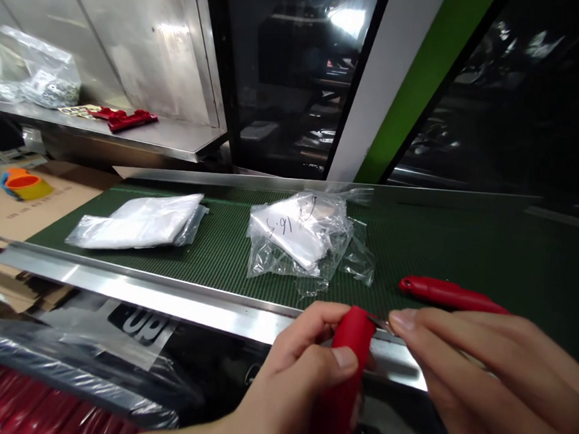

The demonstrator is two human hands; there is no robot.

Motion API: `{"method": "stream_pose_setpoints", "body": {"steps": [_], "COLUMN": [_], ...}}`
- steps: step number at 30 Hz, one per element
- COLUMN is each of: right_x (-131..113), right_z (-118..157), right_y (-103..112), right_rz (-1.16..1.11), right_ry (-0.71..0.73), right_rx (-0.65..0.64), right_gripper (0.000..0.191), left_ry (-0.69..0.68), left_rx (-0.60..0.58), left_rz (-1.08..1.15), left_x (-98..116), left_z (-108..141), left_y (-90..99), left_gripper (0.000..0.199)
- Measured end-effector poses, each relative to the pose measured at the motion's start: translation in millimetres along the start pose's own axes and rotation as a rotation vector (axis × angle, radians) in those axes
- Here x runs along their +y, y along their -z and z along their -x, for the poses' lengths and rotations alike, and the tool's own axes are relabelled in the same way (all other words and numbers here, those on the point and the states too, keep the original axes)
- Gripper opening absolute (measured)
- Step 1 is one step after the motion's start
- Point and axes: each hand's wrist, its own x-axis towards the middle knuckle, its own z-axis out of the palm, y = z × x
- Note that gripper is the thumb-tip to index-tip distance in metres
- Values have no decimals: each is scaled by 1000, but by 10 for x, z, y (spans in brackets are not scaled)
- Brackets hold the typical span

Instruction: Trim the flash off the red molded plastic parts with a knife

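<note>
My left hand [301,378] is wrapped round a long red plastic piece [353,336], its thumb pressed along the near face. The upper end of that piece points away from me, and its lower part runs out of view. At this end, my right hand [502,374] pinches a thin metal blade [380,323] whose tip meets the red edge. Most of the blade is hidden by the fingers. Just beyond my right hand, a second red handle-shaped piece [448,294] lies on the green conveyor belt [215,265], partly covered by my fingers.
A crumpled clear bag with handwriting [293,231] and a folded white plastic packet [139,222] lie on the belt. Metal rails edge it. Red pieces fill a lined box [44,408] below left. A steel shelf [175,142] holds bags and red parts. An orange-yellow tape roll [26,185] sits on cardboard.
</note>
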Motion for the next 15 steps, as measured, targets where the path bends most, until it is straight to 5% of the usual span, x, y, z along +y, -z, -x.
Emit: {"method": "stream_pose_setpoints", "body": {"steps": [15], "right_x": [-151], "right_z": [279], "right_y": [-69], "right_rz": [18], "right_ry": [91], "right_rx": [-74], "right_gripper": [53], "left_ry": [-83], "left_rx": [52], "left_rz": [-2], "left_x": [186], "left_z": [-85], "left_y": [-103], "left_gripper": [22]}}
